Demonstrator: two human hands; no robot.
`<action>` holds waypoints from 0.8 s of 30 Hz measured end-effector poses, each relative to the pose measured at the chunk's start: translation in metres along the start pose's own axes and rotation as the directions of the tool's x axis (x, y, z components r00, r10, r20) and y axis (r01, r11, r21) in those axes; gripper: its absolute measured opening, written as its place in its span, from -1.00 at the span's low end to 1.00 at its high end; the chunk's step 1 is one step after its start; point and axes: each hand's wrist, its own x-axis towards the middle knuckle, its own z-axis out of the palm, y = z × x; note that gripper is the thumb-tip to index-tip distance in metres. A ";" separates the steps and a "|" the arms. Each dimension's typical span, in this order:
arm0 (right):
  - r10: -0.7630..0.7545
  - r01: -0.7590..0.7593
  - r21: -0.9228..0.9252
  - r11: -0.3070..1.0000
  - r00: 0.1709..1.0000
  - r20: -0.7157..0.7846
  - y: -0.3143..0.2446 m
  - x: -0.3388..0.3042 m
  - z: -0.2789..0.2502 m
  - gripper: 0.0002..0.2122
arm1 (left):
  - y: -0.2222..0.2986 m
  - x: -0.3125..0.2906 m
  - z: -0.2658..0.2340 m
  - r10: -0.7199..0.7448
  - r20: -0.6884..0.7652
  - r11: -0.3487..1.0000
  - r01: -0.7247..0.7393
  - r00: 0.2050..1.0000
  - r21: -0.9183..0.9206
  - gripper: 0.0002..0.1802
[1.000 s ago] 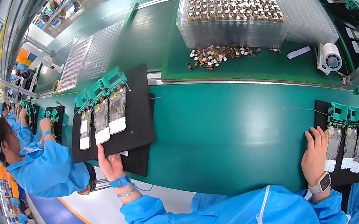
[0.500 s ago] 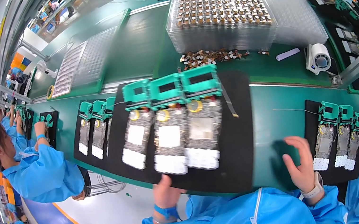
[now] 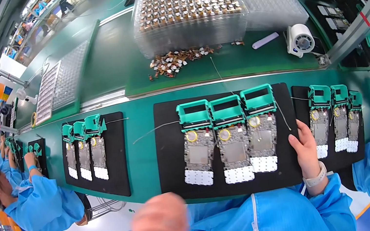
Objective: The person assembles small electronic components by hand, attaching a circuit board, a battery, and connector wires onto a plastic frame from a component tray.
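In front of me lies a black mat (image 3: 172,167) bearing three circuit boards (image 3: 236,152) with white lower ends, round yellow parts and green frames (image 3: 227,110) at their tops. My right hand (image 3: 305,148) is at the mat's right edge, its thumb over the edge and its fingers spread apart from the thumb. Below the mat's lower left corner, away from the boards, my left hand (image 3: 159,220) is smeared by motion; its fingers cannot be made out. Thin wires stick out from the green frames.
Similar loaded mats lie at the left (image 3: 118,157) and the right (image 3: 357,154). Farther back are stacked clear trays (image 3: 190,35) of small parts, a heap of loose parts (image 3: 175,61), a white fan (image 3: 300,40) and a metal post (image 3: 362,27). Co-workers sit on both sides.
The mat with three boards has shifted right and now lies straight on the table; white covers on its boards are gone. My left hand has left its lower edge; my right hand has reached its right edge.
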 end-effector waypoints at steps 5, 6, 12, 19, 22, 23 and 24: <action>-0.142 0.139 -0.180 0.974 0.990 -0.009 0.009 0.005 0.020 -0.53 | 0.055 0.046 0.028 0.611 -0.132 0.770 -0.547 0.781 0.329 -0.87; -0.201 0.196 -0.438 0.877 0.979 0.035 -0.002 0.004 0.020 -0.51 | 0.054 0.063 0.028 0.608 0.020 0.766 -0.593 0.794 0.249 -0.76; -0.504 0.416 -0.806 0.422 0.846 0.173 -0.055 0.018 0.027 -0.52 | 0.043 0.089 0.049 0.788 -0.123 0.601 -0.710 0.603 0.366 -0.79; -0.513 0.763 -0.609 0.216 0.620 0.595 -0.093 0.055 0.102 -0.56 | 0.043 0.082 0.039 0.768 -0.072 0.601 -0.676 0.637 0.428 -0.76; -0.522 0.824 -0.538 0.177 0.542 0.659 -0.076 0.096 0.141 -0.61 | 0.039 0.086 0.038 0.778 -0.114 0.611 -0.700 0.618 0.371 -0.72; -0.526 0.848 -0.501 0.170 0.509 0.682 -0.063 0.116 0.154 -0.63 | 0.037 0.087 0.037 0.796 -0.160 0.600 -0.725 0.584 0.339 -0.69; -0.417 0.809 -0.560 0.178 0.577 0.702 -0.054 0.131 0.167 -0.63 | 0.038 0.086 0.035 0.796 -0.157 0.599 -0.722 0.585 0.347 -0.69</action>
